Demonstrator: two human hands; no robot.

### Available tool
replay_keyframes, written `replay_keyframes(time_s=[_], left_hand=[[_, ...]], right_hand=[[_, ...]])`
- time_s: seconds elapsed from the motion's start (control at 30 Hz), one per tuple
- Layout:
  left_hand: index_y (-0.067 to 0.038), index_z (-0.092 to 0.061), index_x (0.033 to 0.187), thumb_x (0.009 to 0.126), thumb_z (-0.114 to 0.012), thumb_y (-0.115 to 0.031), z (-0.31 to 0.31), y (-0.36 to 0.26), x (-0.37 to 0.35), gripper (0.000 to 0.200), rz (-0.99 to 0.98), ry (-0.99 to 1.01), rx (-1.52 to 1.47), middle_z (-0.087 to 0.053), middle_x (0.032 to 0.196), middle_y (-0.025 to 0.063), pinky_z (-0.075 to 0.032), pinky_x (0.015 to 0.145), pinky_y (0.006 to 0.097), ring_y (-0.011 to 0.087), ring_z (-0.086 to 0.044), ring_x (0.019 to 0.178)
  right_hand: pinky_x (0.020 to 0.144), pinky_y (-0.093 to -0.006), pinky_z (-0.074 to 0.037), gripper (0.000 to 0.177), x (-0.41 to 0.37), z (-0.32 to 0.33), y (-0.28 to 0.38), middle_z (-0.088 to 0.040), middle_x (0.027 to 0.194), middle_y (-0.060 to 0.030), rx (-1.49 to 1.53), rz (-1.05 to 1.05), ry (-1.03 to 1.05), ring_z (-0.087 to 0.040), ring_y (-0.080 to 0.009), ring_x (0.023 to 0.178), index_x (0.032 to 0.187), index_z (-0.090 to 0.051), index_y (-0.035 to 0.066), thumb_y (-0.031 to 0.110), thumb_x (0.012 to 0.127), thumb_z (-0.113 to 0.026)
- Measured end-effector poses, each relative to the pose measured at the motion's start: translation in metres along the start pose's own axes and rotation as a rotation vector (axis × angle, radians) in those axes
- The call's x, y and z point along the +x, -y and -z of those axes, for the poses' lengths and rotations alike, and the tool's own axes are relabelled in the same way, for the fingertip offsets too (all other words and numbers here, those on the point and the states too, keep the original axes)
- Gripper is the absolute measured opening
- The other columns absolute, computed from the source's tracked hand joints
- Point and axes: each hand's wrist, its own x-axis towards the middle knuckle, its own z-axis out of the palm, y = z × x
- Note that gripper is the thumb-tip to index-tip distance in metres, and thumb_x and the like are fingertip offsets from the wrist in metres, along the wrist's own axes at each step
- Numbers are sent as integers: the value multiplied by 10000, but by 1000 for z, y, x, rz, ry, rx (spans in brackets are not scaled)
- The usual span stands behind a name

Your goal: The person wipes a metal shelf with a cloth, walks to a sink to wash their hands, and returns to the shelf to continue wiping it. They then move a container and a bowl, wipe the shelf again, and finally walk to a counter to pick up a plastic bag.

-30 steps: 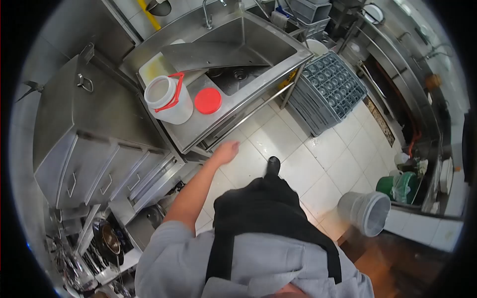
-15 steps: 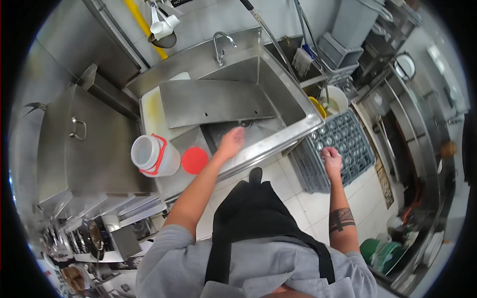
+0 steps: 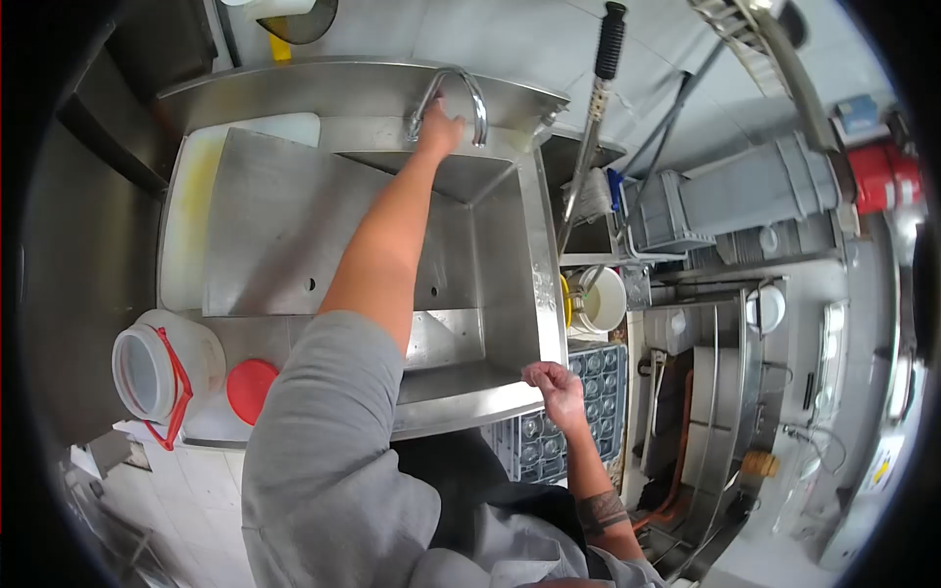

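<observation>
At the back of the stainless sink [image 3: 510,392], my left hand [image 3: 441,132] is closed at the base of the curved chrome faucet [image 3: 477,108], where its handle is; some fingers are hidden. My right hand [image 3: 557,390] hovers by the sink's front right corner with its fingers curled. Whether anything small is inside it, I cannot make out. A metal panel [image 3: 284,216] with small holes lies across the left part of the basin, partly over a yellow-stained white cutting board [image 3: 181,235].
A white tub [image 3: 201,353] with a red handle and a round red lid [image 3: 252,390] sit at front left. Right of the sink are a glass rack [image 3: 600,392], a white bucket [image 3: 600,302], a long-handled pole [image 3: 591,127] and grey bins [image 3: 755,191].
My left hand has moved from above the front of the basin back to the faucet. My view has shifted closer to the sink, and my right hand now appears beside its front corner.
</observation>
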Motion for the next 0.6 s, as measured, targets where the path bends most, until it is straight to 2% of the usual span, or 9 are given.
replay_keyframes(time_s=[0.13, 0.2, 0.27, 0.3, 0.33, 0.37, 0.47, 0.57, 0.6], left_hand=[[70, -478, 1389, 876, -548, -110, 14, 34, -41, 548, -391, 338, 684, -481, 1460, 286, -362, 1173, 422, 397, -452, 1385], [49, -505, 1397, 938, -524, -207, 12, 47, -52, 526, -525, 353, 605, -497, 1456, 271, -372, 1163, 434, 370, -468, 1378], [-9, -632, 1307, 1001, -565, -476, 10, 21, -79, 562, -40, 390, 122, -659, 1297, 207, -515, 988, 405, 317, -664, 1153], [-46, -682, 1218, 1004, -558, -544, 11, 2, -102, 556, 470, 344, -593, -716, 1160, 111, -558, 868, 378, 229, -706, 978], [-58, -677, 1194, 1000, -562, -558, -2, 15, -109, 549, 569, 248, -967, -707, 1098, 92, -563, 836, 376, 215, -694, 928], [-71, -671, 1171, 995, -565, -572, -17, 29, -116, 542, 643, 137, -1351, -698, 1035, 73, -568, 804, 375, 200, -681, 879], [-72, -638, 1154, 999, -568, -542, -15, -31, -147, 500, 520, -190, -1584, -675, 932, 63, -566, 749, 387, 231, -673, 820], [-73, -606, 1201, 1004, -567, -488, -6, -59, -161, 461, 664, -45, -1705, -680, 923, 84, -564, 725, 378, 253, -677, 815], [-53, -600, 1153, 1009, -546, -431, -5, -50, -153, 408, 546, 36, -1758, -673, 879, 118, -564, 716, 375, 276, -673, 793]], right_hand=[[779, -292, -521, 240, 113, -25, 48, -696, 903, -58, 21, 92, 134, -635, -137, 827, 987, -688, -18, 202, 1030, -603], [766, -300, -534, 225, 190, -61, 80, -697, 920, -58, 191, 195, 212, -652, -156, 826, 1012, -682, 9, 219, 1019, -602], [750, -323, -552, 220, 252, -108, 114, -706, 936, -60, 511, 156, 257, -672, -183, 828, 1033, -679, 28, 231, 1011, -595], [742, -339, -557, 237, 283, -134, 125, -708, 930, -60, 713, 131, 266, -676, -193, 824, 1037, -677, 31, 246, 1019, -576], [677, -326, -522, 215, 324, -158, 117, -675, 865, -56, 780, 69, 227, -633, -181, 754, 1020, -669, 34, 216, 1025, -556], [613, -314, -486, 199, 360, -178, 108, -642, 799, -52, 838, 6, 183, -591, -168, 684, 1002, -661, 36, 187, 1030, -535], [517, -331, -437, 229, 419, -212, 114, -540, 652, -29, -106, 505, -8, -506, -169, 590, 870, -633, 71, 208, 1021, -530], [511, -321, -419, 291, 437, -220, 107, -440, 573, -24, 1097, -439, 99, -435, -179, 535, 738, -538, 86, 206, 1004, -539], [555, -326, -439, 262, 425, -225, 116, -472, 599, -33, 1189, -395, 107, -460, -186, 547, 762, -537, 75, 190, 998, -542]])
